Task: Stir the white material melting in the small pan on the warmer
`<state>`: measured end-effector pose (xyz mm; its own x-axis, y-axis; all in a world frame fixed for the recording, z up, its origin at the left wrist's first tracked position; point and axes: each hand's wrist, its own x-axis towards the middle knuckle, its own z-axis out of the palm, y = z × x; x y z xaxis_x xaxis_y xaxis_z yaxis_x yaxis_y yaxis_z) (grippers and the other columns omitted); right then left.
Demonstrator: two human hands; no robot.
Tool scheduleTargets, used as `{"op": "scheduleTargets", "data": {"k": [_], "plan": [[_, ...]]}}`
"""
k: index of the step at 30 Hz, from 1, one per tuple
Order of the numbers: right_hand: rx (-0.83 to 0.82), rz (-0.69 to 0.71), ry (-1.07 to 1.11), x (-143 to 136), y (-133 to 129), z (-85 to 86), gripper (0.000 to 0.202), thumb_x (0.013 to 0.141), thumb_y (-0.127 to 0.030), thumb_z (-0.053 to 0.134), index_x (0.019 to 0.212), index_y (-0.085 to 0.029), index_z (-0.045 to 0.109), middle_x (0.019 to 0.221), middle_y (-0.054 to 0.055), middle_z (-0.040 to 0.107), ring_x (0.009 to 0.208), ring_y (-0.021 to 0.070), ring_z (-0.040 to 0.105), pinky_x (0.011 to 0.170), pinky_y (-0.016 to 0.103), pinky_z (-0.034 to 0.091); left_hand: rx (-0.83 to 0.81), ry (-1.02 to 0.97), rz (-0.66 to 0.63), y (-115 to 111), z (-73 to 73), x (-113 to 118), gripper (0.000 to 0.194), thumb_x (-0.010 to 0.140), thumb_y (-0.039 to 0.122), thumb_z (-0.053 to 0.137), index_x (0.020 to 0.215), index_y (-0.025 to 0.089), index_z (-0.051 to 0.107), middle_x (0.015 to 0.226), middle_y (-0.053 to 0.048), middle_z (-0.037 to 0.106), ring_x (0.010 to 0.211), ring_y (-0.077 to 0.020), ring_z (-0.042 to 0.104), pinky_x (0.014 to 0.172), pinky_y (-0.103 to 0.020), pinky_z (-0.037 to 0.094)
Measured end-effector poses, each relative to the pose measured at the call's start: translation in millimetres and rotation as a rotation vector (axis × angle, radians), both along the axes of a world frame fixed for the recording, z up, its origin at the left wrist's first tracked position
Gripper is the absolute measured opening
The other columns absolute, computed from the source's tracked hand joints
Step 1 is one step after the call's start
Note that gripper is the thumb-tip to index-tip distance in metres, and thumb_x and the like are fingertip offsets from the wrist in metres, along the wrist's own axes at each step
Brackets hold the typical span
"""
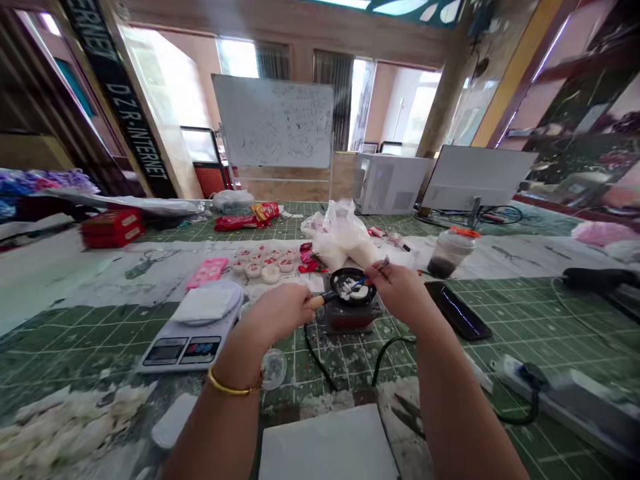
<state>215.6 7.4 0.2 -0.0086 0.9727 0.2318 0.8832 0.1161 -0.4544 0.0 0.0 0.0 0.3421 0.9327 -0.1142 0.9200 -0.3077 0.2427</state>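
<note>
Steadily, the pale wooden handle (316,302) of a small round black frying pan (347,273) is gripped in the curled fingers of the left hand (287,308). By the right hand (397,287), a slim blue stirring tool (359,283) is pinched between closed fingertips, its lower end set among white lumps (359,293) in the pan. The pan is positioned over a squat dark-red hotplate (350,321); whether the two are touching cannot be told. Behind it, a crumpled white plastic bag (345,230) is seen, while a white digital scale (185,357) is placed to the left and a flat black phone (459,311) to the right.
</note>
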Motion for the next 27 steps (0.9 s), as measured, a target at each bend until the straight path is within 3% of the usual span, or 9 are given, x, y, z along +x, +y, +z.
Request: {"op": "scheduleTargets", "data": {"k": [5, 9, 13, 27], "plan": [[0.119, -0.059, 0.016, 5.2, -0.3, 0.5, 0.037, 0.087, -0.041, 0.037, 0.081, -0.02, 0.067, 0.083, 0.006, 0.069, 0.079, 0.0206, 0.06, 0.066, 0.028, 0.034, 0.007, 0.007, 0.005, -1.5, -2.7, -1.9, 0.02, 0.075, 0.036, 0.047, 0.066, 0.019, 0.051, 0.072, -0.003, 0.06, 0.061, -0.0151, 0.051, 0.05, -0.027, 0.026], [0.081, -0.033, -0.016, 5.8, 1.0, -1.3, 0.034, 0.087, -0.038, 0.038, 0.079, -0.02, 0.066, 0.08, 0.005, 0.069, 0.076, 0.0198, 0.059, 0.065, 0.027, 0.033, 0.02, 0.002, 0.001, -0.6, -3.8, -2.0, 0.022, 0.077, 0.038, 0.046, 0.069, 0.019, 0.055, 0.075, -0.003, 0.061, 0.063, -0.0155, 0.052, 0.052, -0.027, 0.026], [0.146, -0.052, 0.041, 4.3, -0.2, -1.2, 0.034, 0.087, -0.041, 0.038, 0.082, -0.022, 0.066, 0.081, 0.003, 0.069, 0.077, 0.0188, 0.059, 0.065, 0.026, 0.034, 0.02, 0.006, 0.004, -0.6, -3.1, -0.9, 0.021, 0.077, 0.037, 0.048, 0.07, 0.019, 0.056, 0.075, -0.003, 0.062, 0.064, -0.0157, 0.053, 0.052, -0.027, 0.026], [0.088, -0.049, -0.085, 6.3, -0.3, -0.1, 0.036, 0.088, -0.038, 0.036, 0.084, -0.02, 0.067, 0.081, 0.006, 0.069, 0.077, 0.0202, 0.06, 0.066, 0.028, 0.033, 0.026, 0.009, 0.008, -0.4, -3.2, -1.1, 0.019, 0.075, 0.035, 0.048, 0.07, 0.018, 0.056, 0.075, -0.003, 0.061, 0.062, -0.0152, 0.053, 0.051, -0.027, 0.026]]}}
